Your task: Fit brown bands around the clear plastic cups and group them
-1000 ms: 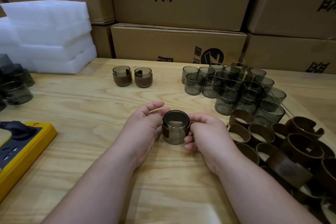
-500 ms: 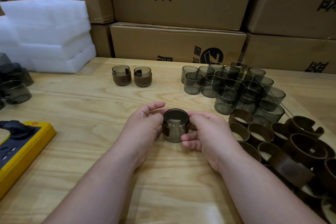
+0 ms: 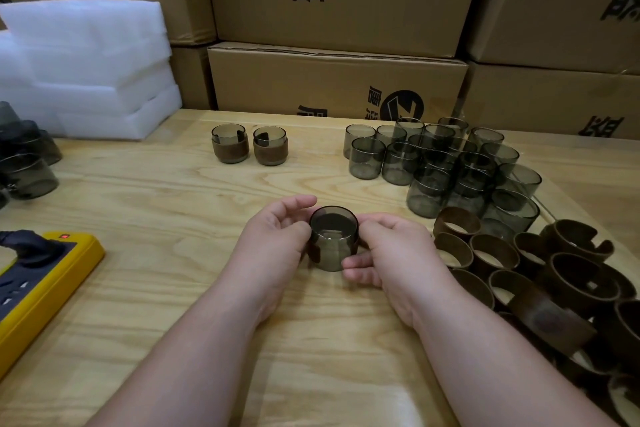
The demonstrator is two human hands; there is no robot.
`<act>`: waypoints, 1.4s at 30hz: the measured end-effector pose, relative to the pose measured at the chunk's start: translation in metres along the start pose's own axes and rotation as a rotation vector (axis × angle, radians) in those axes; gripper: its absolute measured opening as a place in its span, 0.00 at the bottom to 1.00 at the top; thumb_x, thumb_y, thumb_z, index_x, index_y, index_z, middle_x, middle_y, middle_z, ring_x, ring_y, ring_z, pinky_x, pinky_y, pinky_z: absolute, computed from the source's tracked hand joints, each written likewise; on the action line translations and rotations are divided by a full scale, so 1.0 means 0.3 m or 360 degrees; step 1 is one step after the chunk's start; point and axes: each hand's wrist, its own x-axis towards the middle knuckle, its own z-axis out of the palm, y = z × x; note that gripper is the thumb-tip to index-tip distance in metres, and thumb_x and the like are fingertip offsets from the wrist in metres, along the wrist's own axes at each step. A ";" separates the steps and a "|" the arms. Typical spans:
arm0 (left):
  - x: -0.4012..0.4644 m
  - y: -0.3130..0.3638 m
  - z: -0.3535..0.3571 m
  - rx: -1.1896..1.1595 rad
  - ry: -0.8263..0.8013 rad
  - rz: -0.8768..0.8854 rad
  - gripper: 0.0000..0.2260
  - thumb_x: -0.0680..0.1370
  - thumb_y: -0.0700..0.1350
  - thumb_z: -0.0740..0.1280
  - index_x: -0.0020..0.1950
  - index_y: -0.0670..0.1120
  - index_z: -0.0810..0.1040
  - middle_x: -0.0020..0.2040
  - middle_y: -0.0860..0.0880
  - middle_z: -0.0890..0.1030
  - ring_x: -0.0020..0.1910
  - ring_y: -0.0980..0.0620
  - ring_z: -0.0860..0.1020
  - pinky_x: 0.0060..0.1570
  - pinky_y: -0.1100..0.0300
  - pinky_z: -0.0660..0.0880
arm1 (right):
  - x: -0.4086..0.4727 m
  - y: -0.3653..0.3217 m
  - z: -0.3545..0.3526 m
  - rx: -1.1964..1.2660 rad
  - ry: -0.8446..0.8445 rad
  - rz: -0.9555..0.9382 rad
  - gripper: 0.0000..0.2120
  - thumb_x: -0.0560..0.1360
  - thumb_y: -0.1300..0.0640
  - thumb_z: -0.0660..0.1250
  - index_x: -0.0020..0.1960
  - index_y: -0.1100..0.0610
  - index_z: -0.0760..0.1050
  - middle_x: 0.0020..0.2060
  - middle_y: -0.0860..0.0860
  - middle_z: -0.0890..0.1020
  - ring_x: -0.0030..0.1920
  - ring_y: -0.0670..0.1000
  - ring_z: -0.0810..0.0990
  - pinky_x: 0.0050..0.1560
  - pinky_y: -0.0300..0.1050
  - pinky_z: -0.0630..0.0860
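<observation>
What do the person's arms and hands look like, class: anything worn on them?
Both forearms are bare, no sleeves in view. The left hand and right hand wear no gloves; no rings, watch or bands show.

I see both forearms reaching forward and converging. My left hand (image 3: 273,239) curls in from the left, thumb raised above the fingers; my right hand (image 3: 391,253) mirrors it, fingertips (image 3: 353,269) tucked inward, both gripping one cup (image 3: 332,239) between them.
</observation>
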 end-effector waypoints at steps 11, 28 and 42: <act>-0.017 -0.005 0.004 -0.0149 0.0043 0.0344 0.24 0.76 0.24 0.56 0.56 0.48 0.81 0.51 0.47 0.88 0.49 0.53 0.86 0.41 0.65 0.81 | -0.061 0.034 0.030 -0.0316 -0.0095 -0.0510 0.14 0.72 0.47 0.77 0.48 0.36 0.72 0.46 0.40 0.81 0.36 0.47 0.83 0.35 0.51 0.83; -0.010 -0.005 -0.004 -0.0136 -0.0190 0.0227 0.16 0.78 0.34 0.71 0.65 0.46 0.82 0.58 0.50 0.87 0.60 0.54 0.84 0.62 0.57 0.79 | -0.015 0.058 -0.007 -0.0453 -0.0020 -0.0706 0.19 0.73 0.48 0.76 0.58 0.33 0.73 0.40 0.50 0.84 0.36 0.42 0.80 0.41 0.43 0.76; 0.006 -0.019 -0.009 0.0064 -0.0111 0.0317 0.14 0.76 0.38 0.75 0.60 0.49 0.85 0.51 0.58 0.88 0.53 0.64 0.84 0.48 0.75 0.75 | 0.002 0.070 0.002 -0.0394 -0.0012 -0.0743 0.18 0.69 0.46 0.73 0.53 0.28 0.73 0.48 0.32 0.82 0.42 0.45 0.83 0.53 0.56 0.83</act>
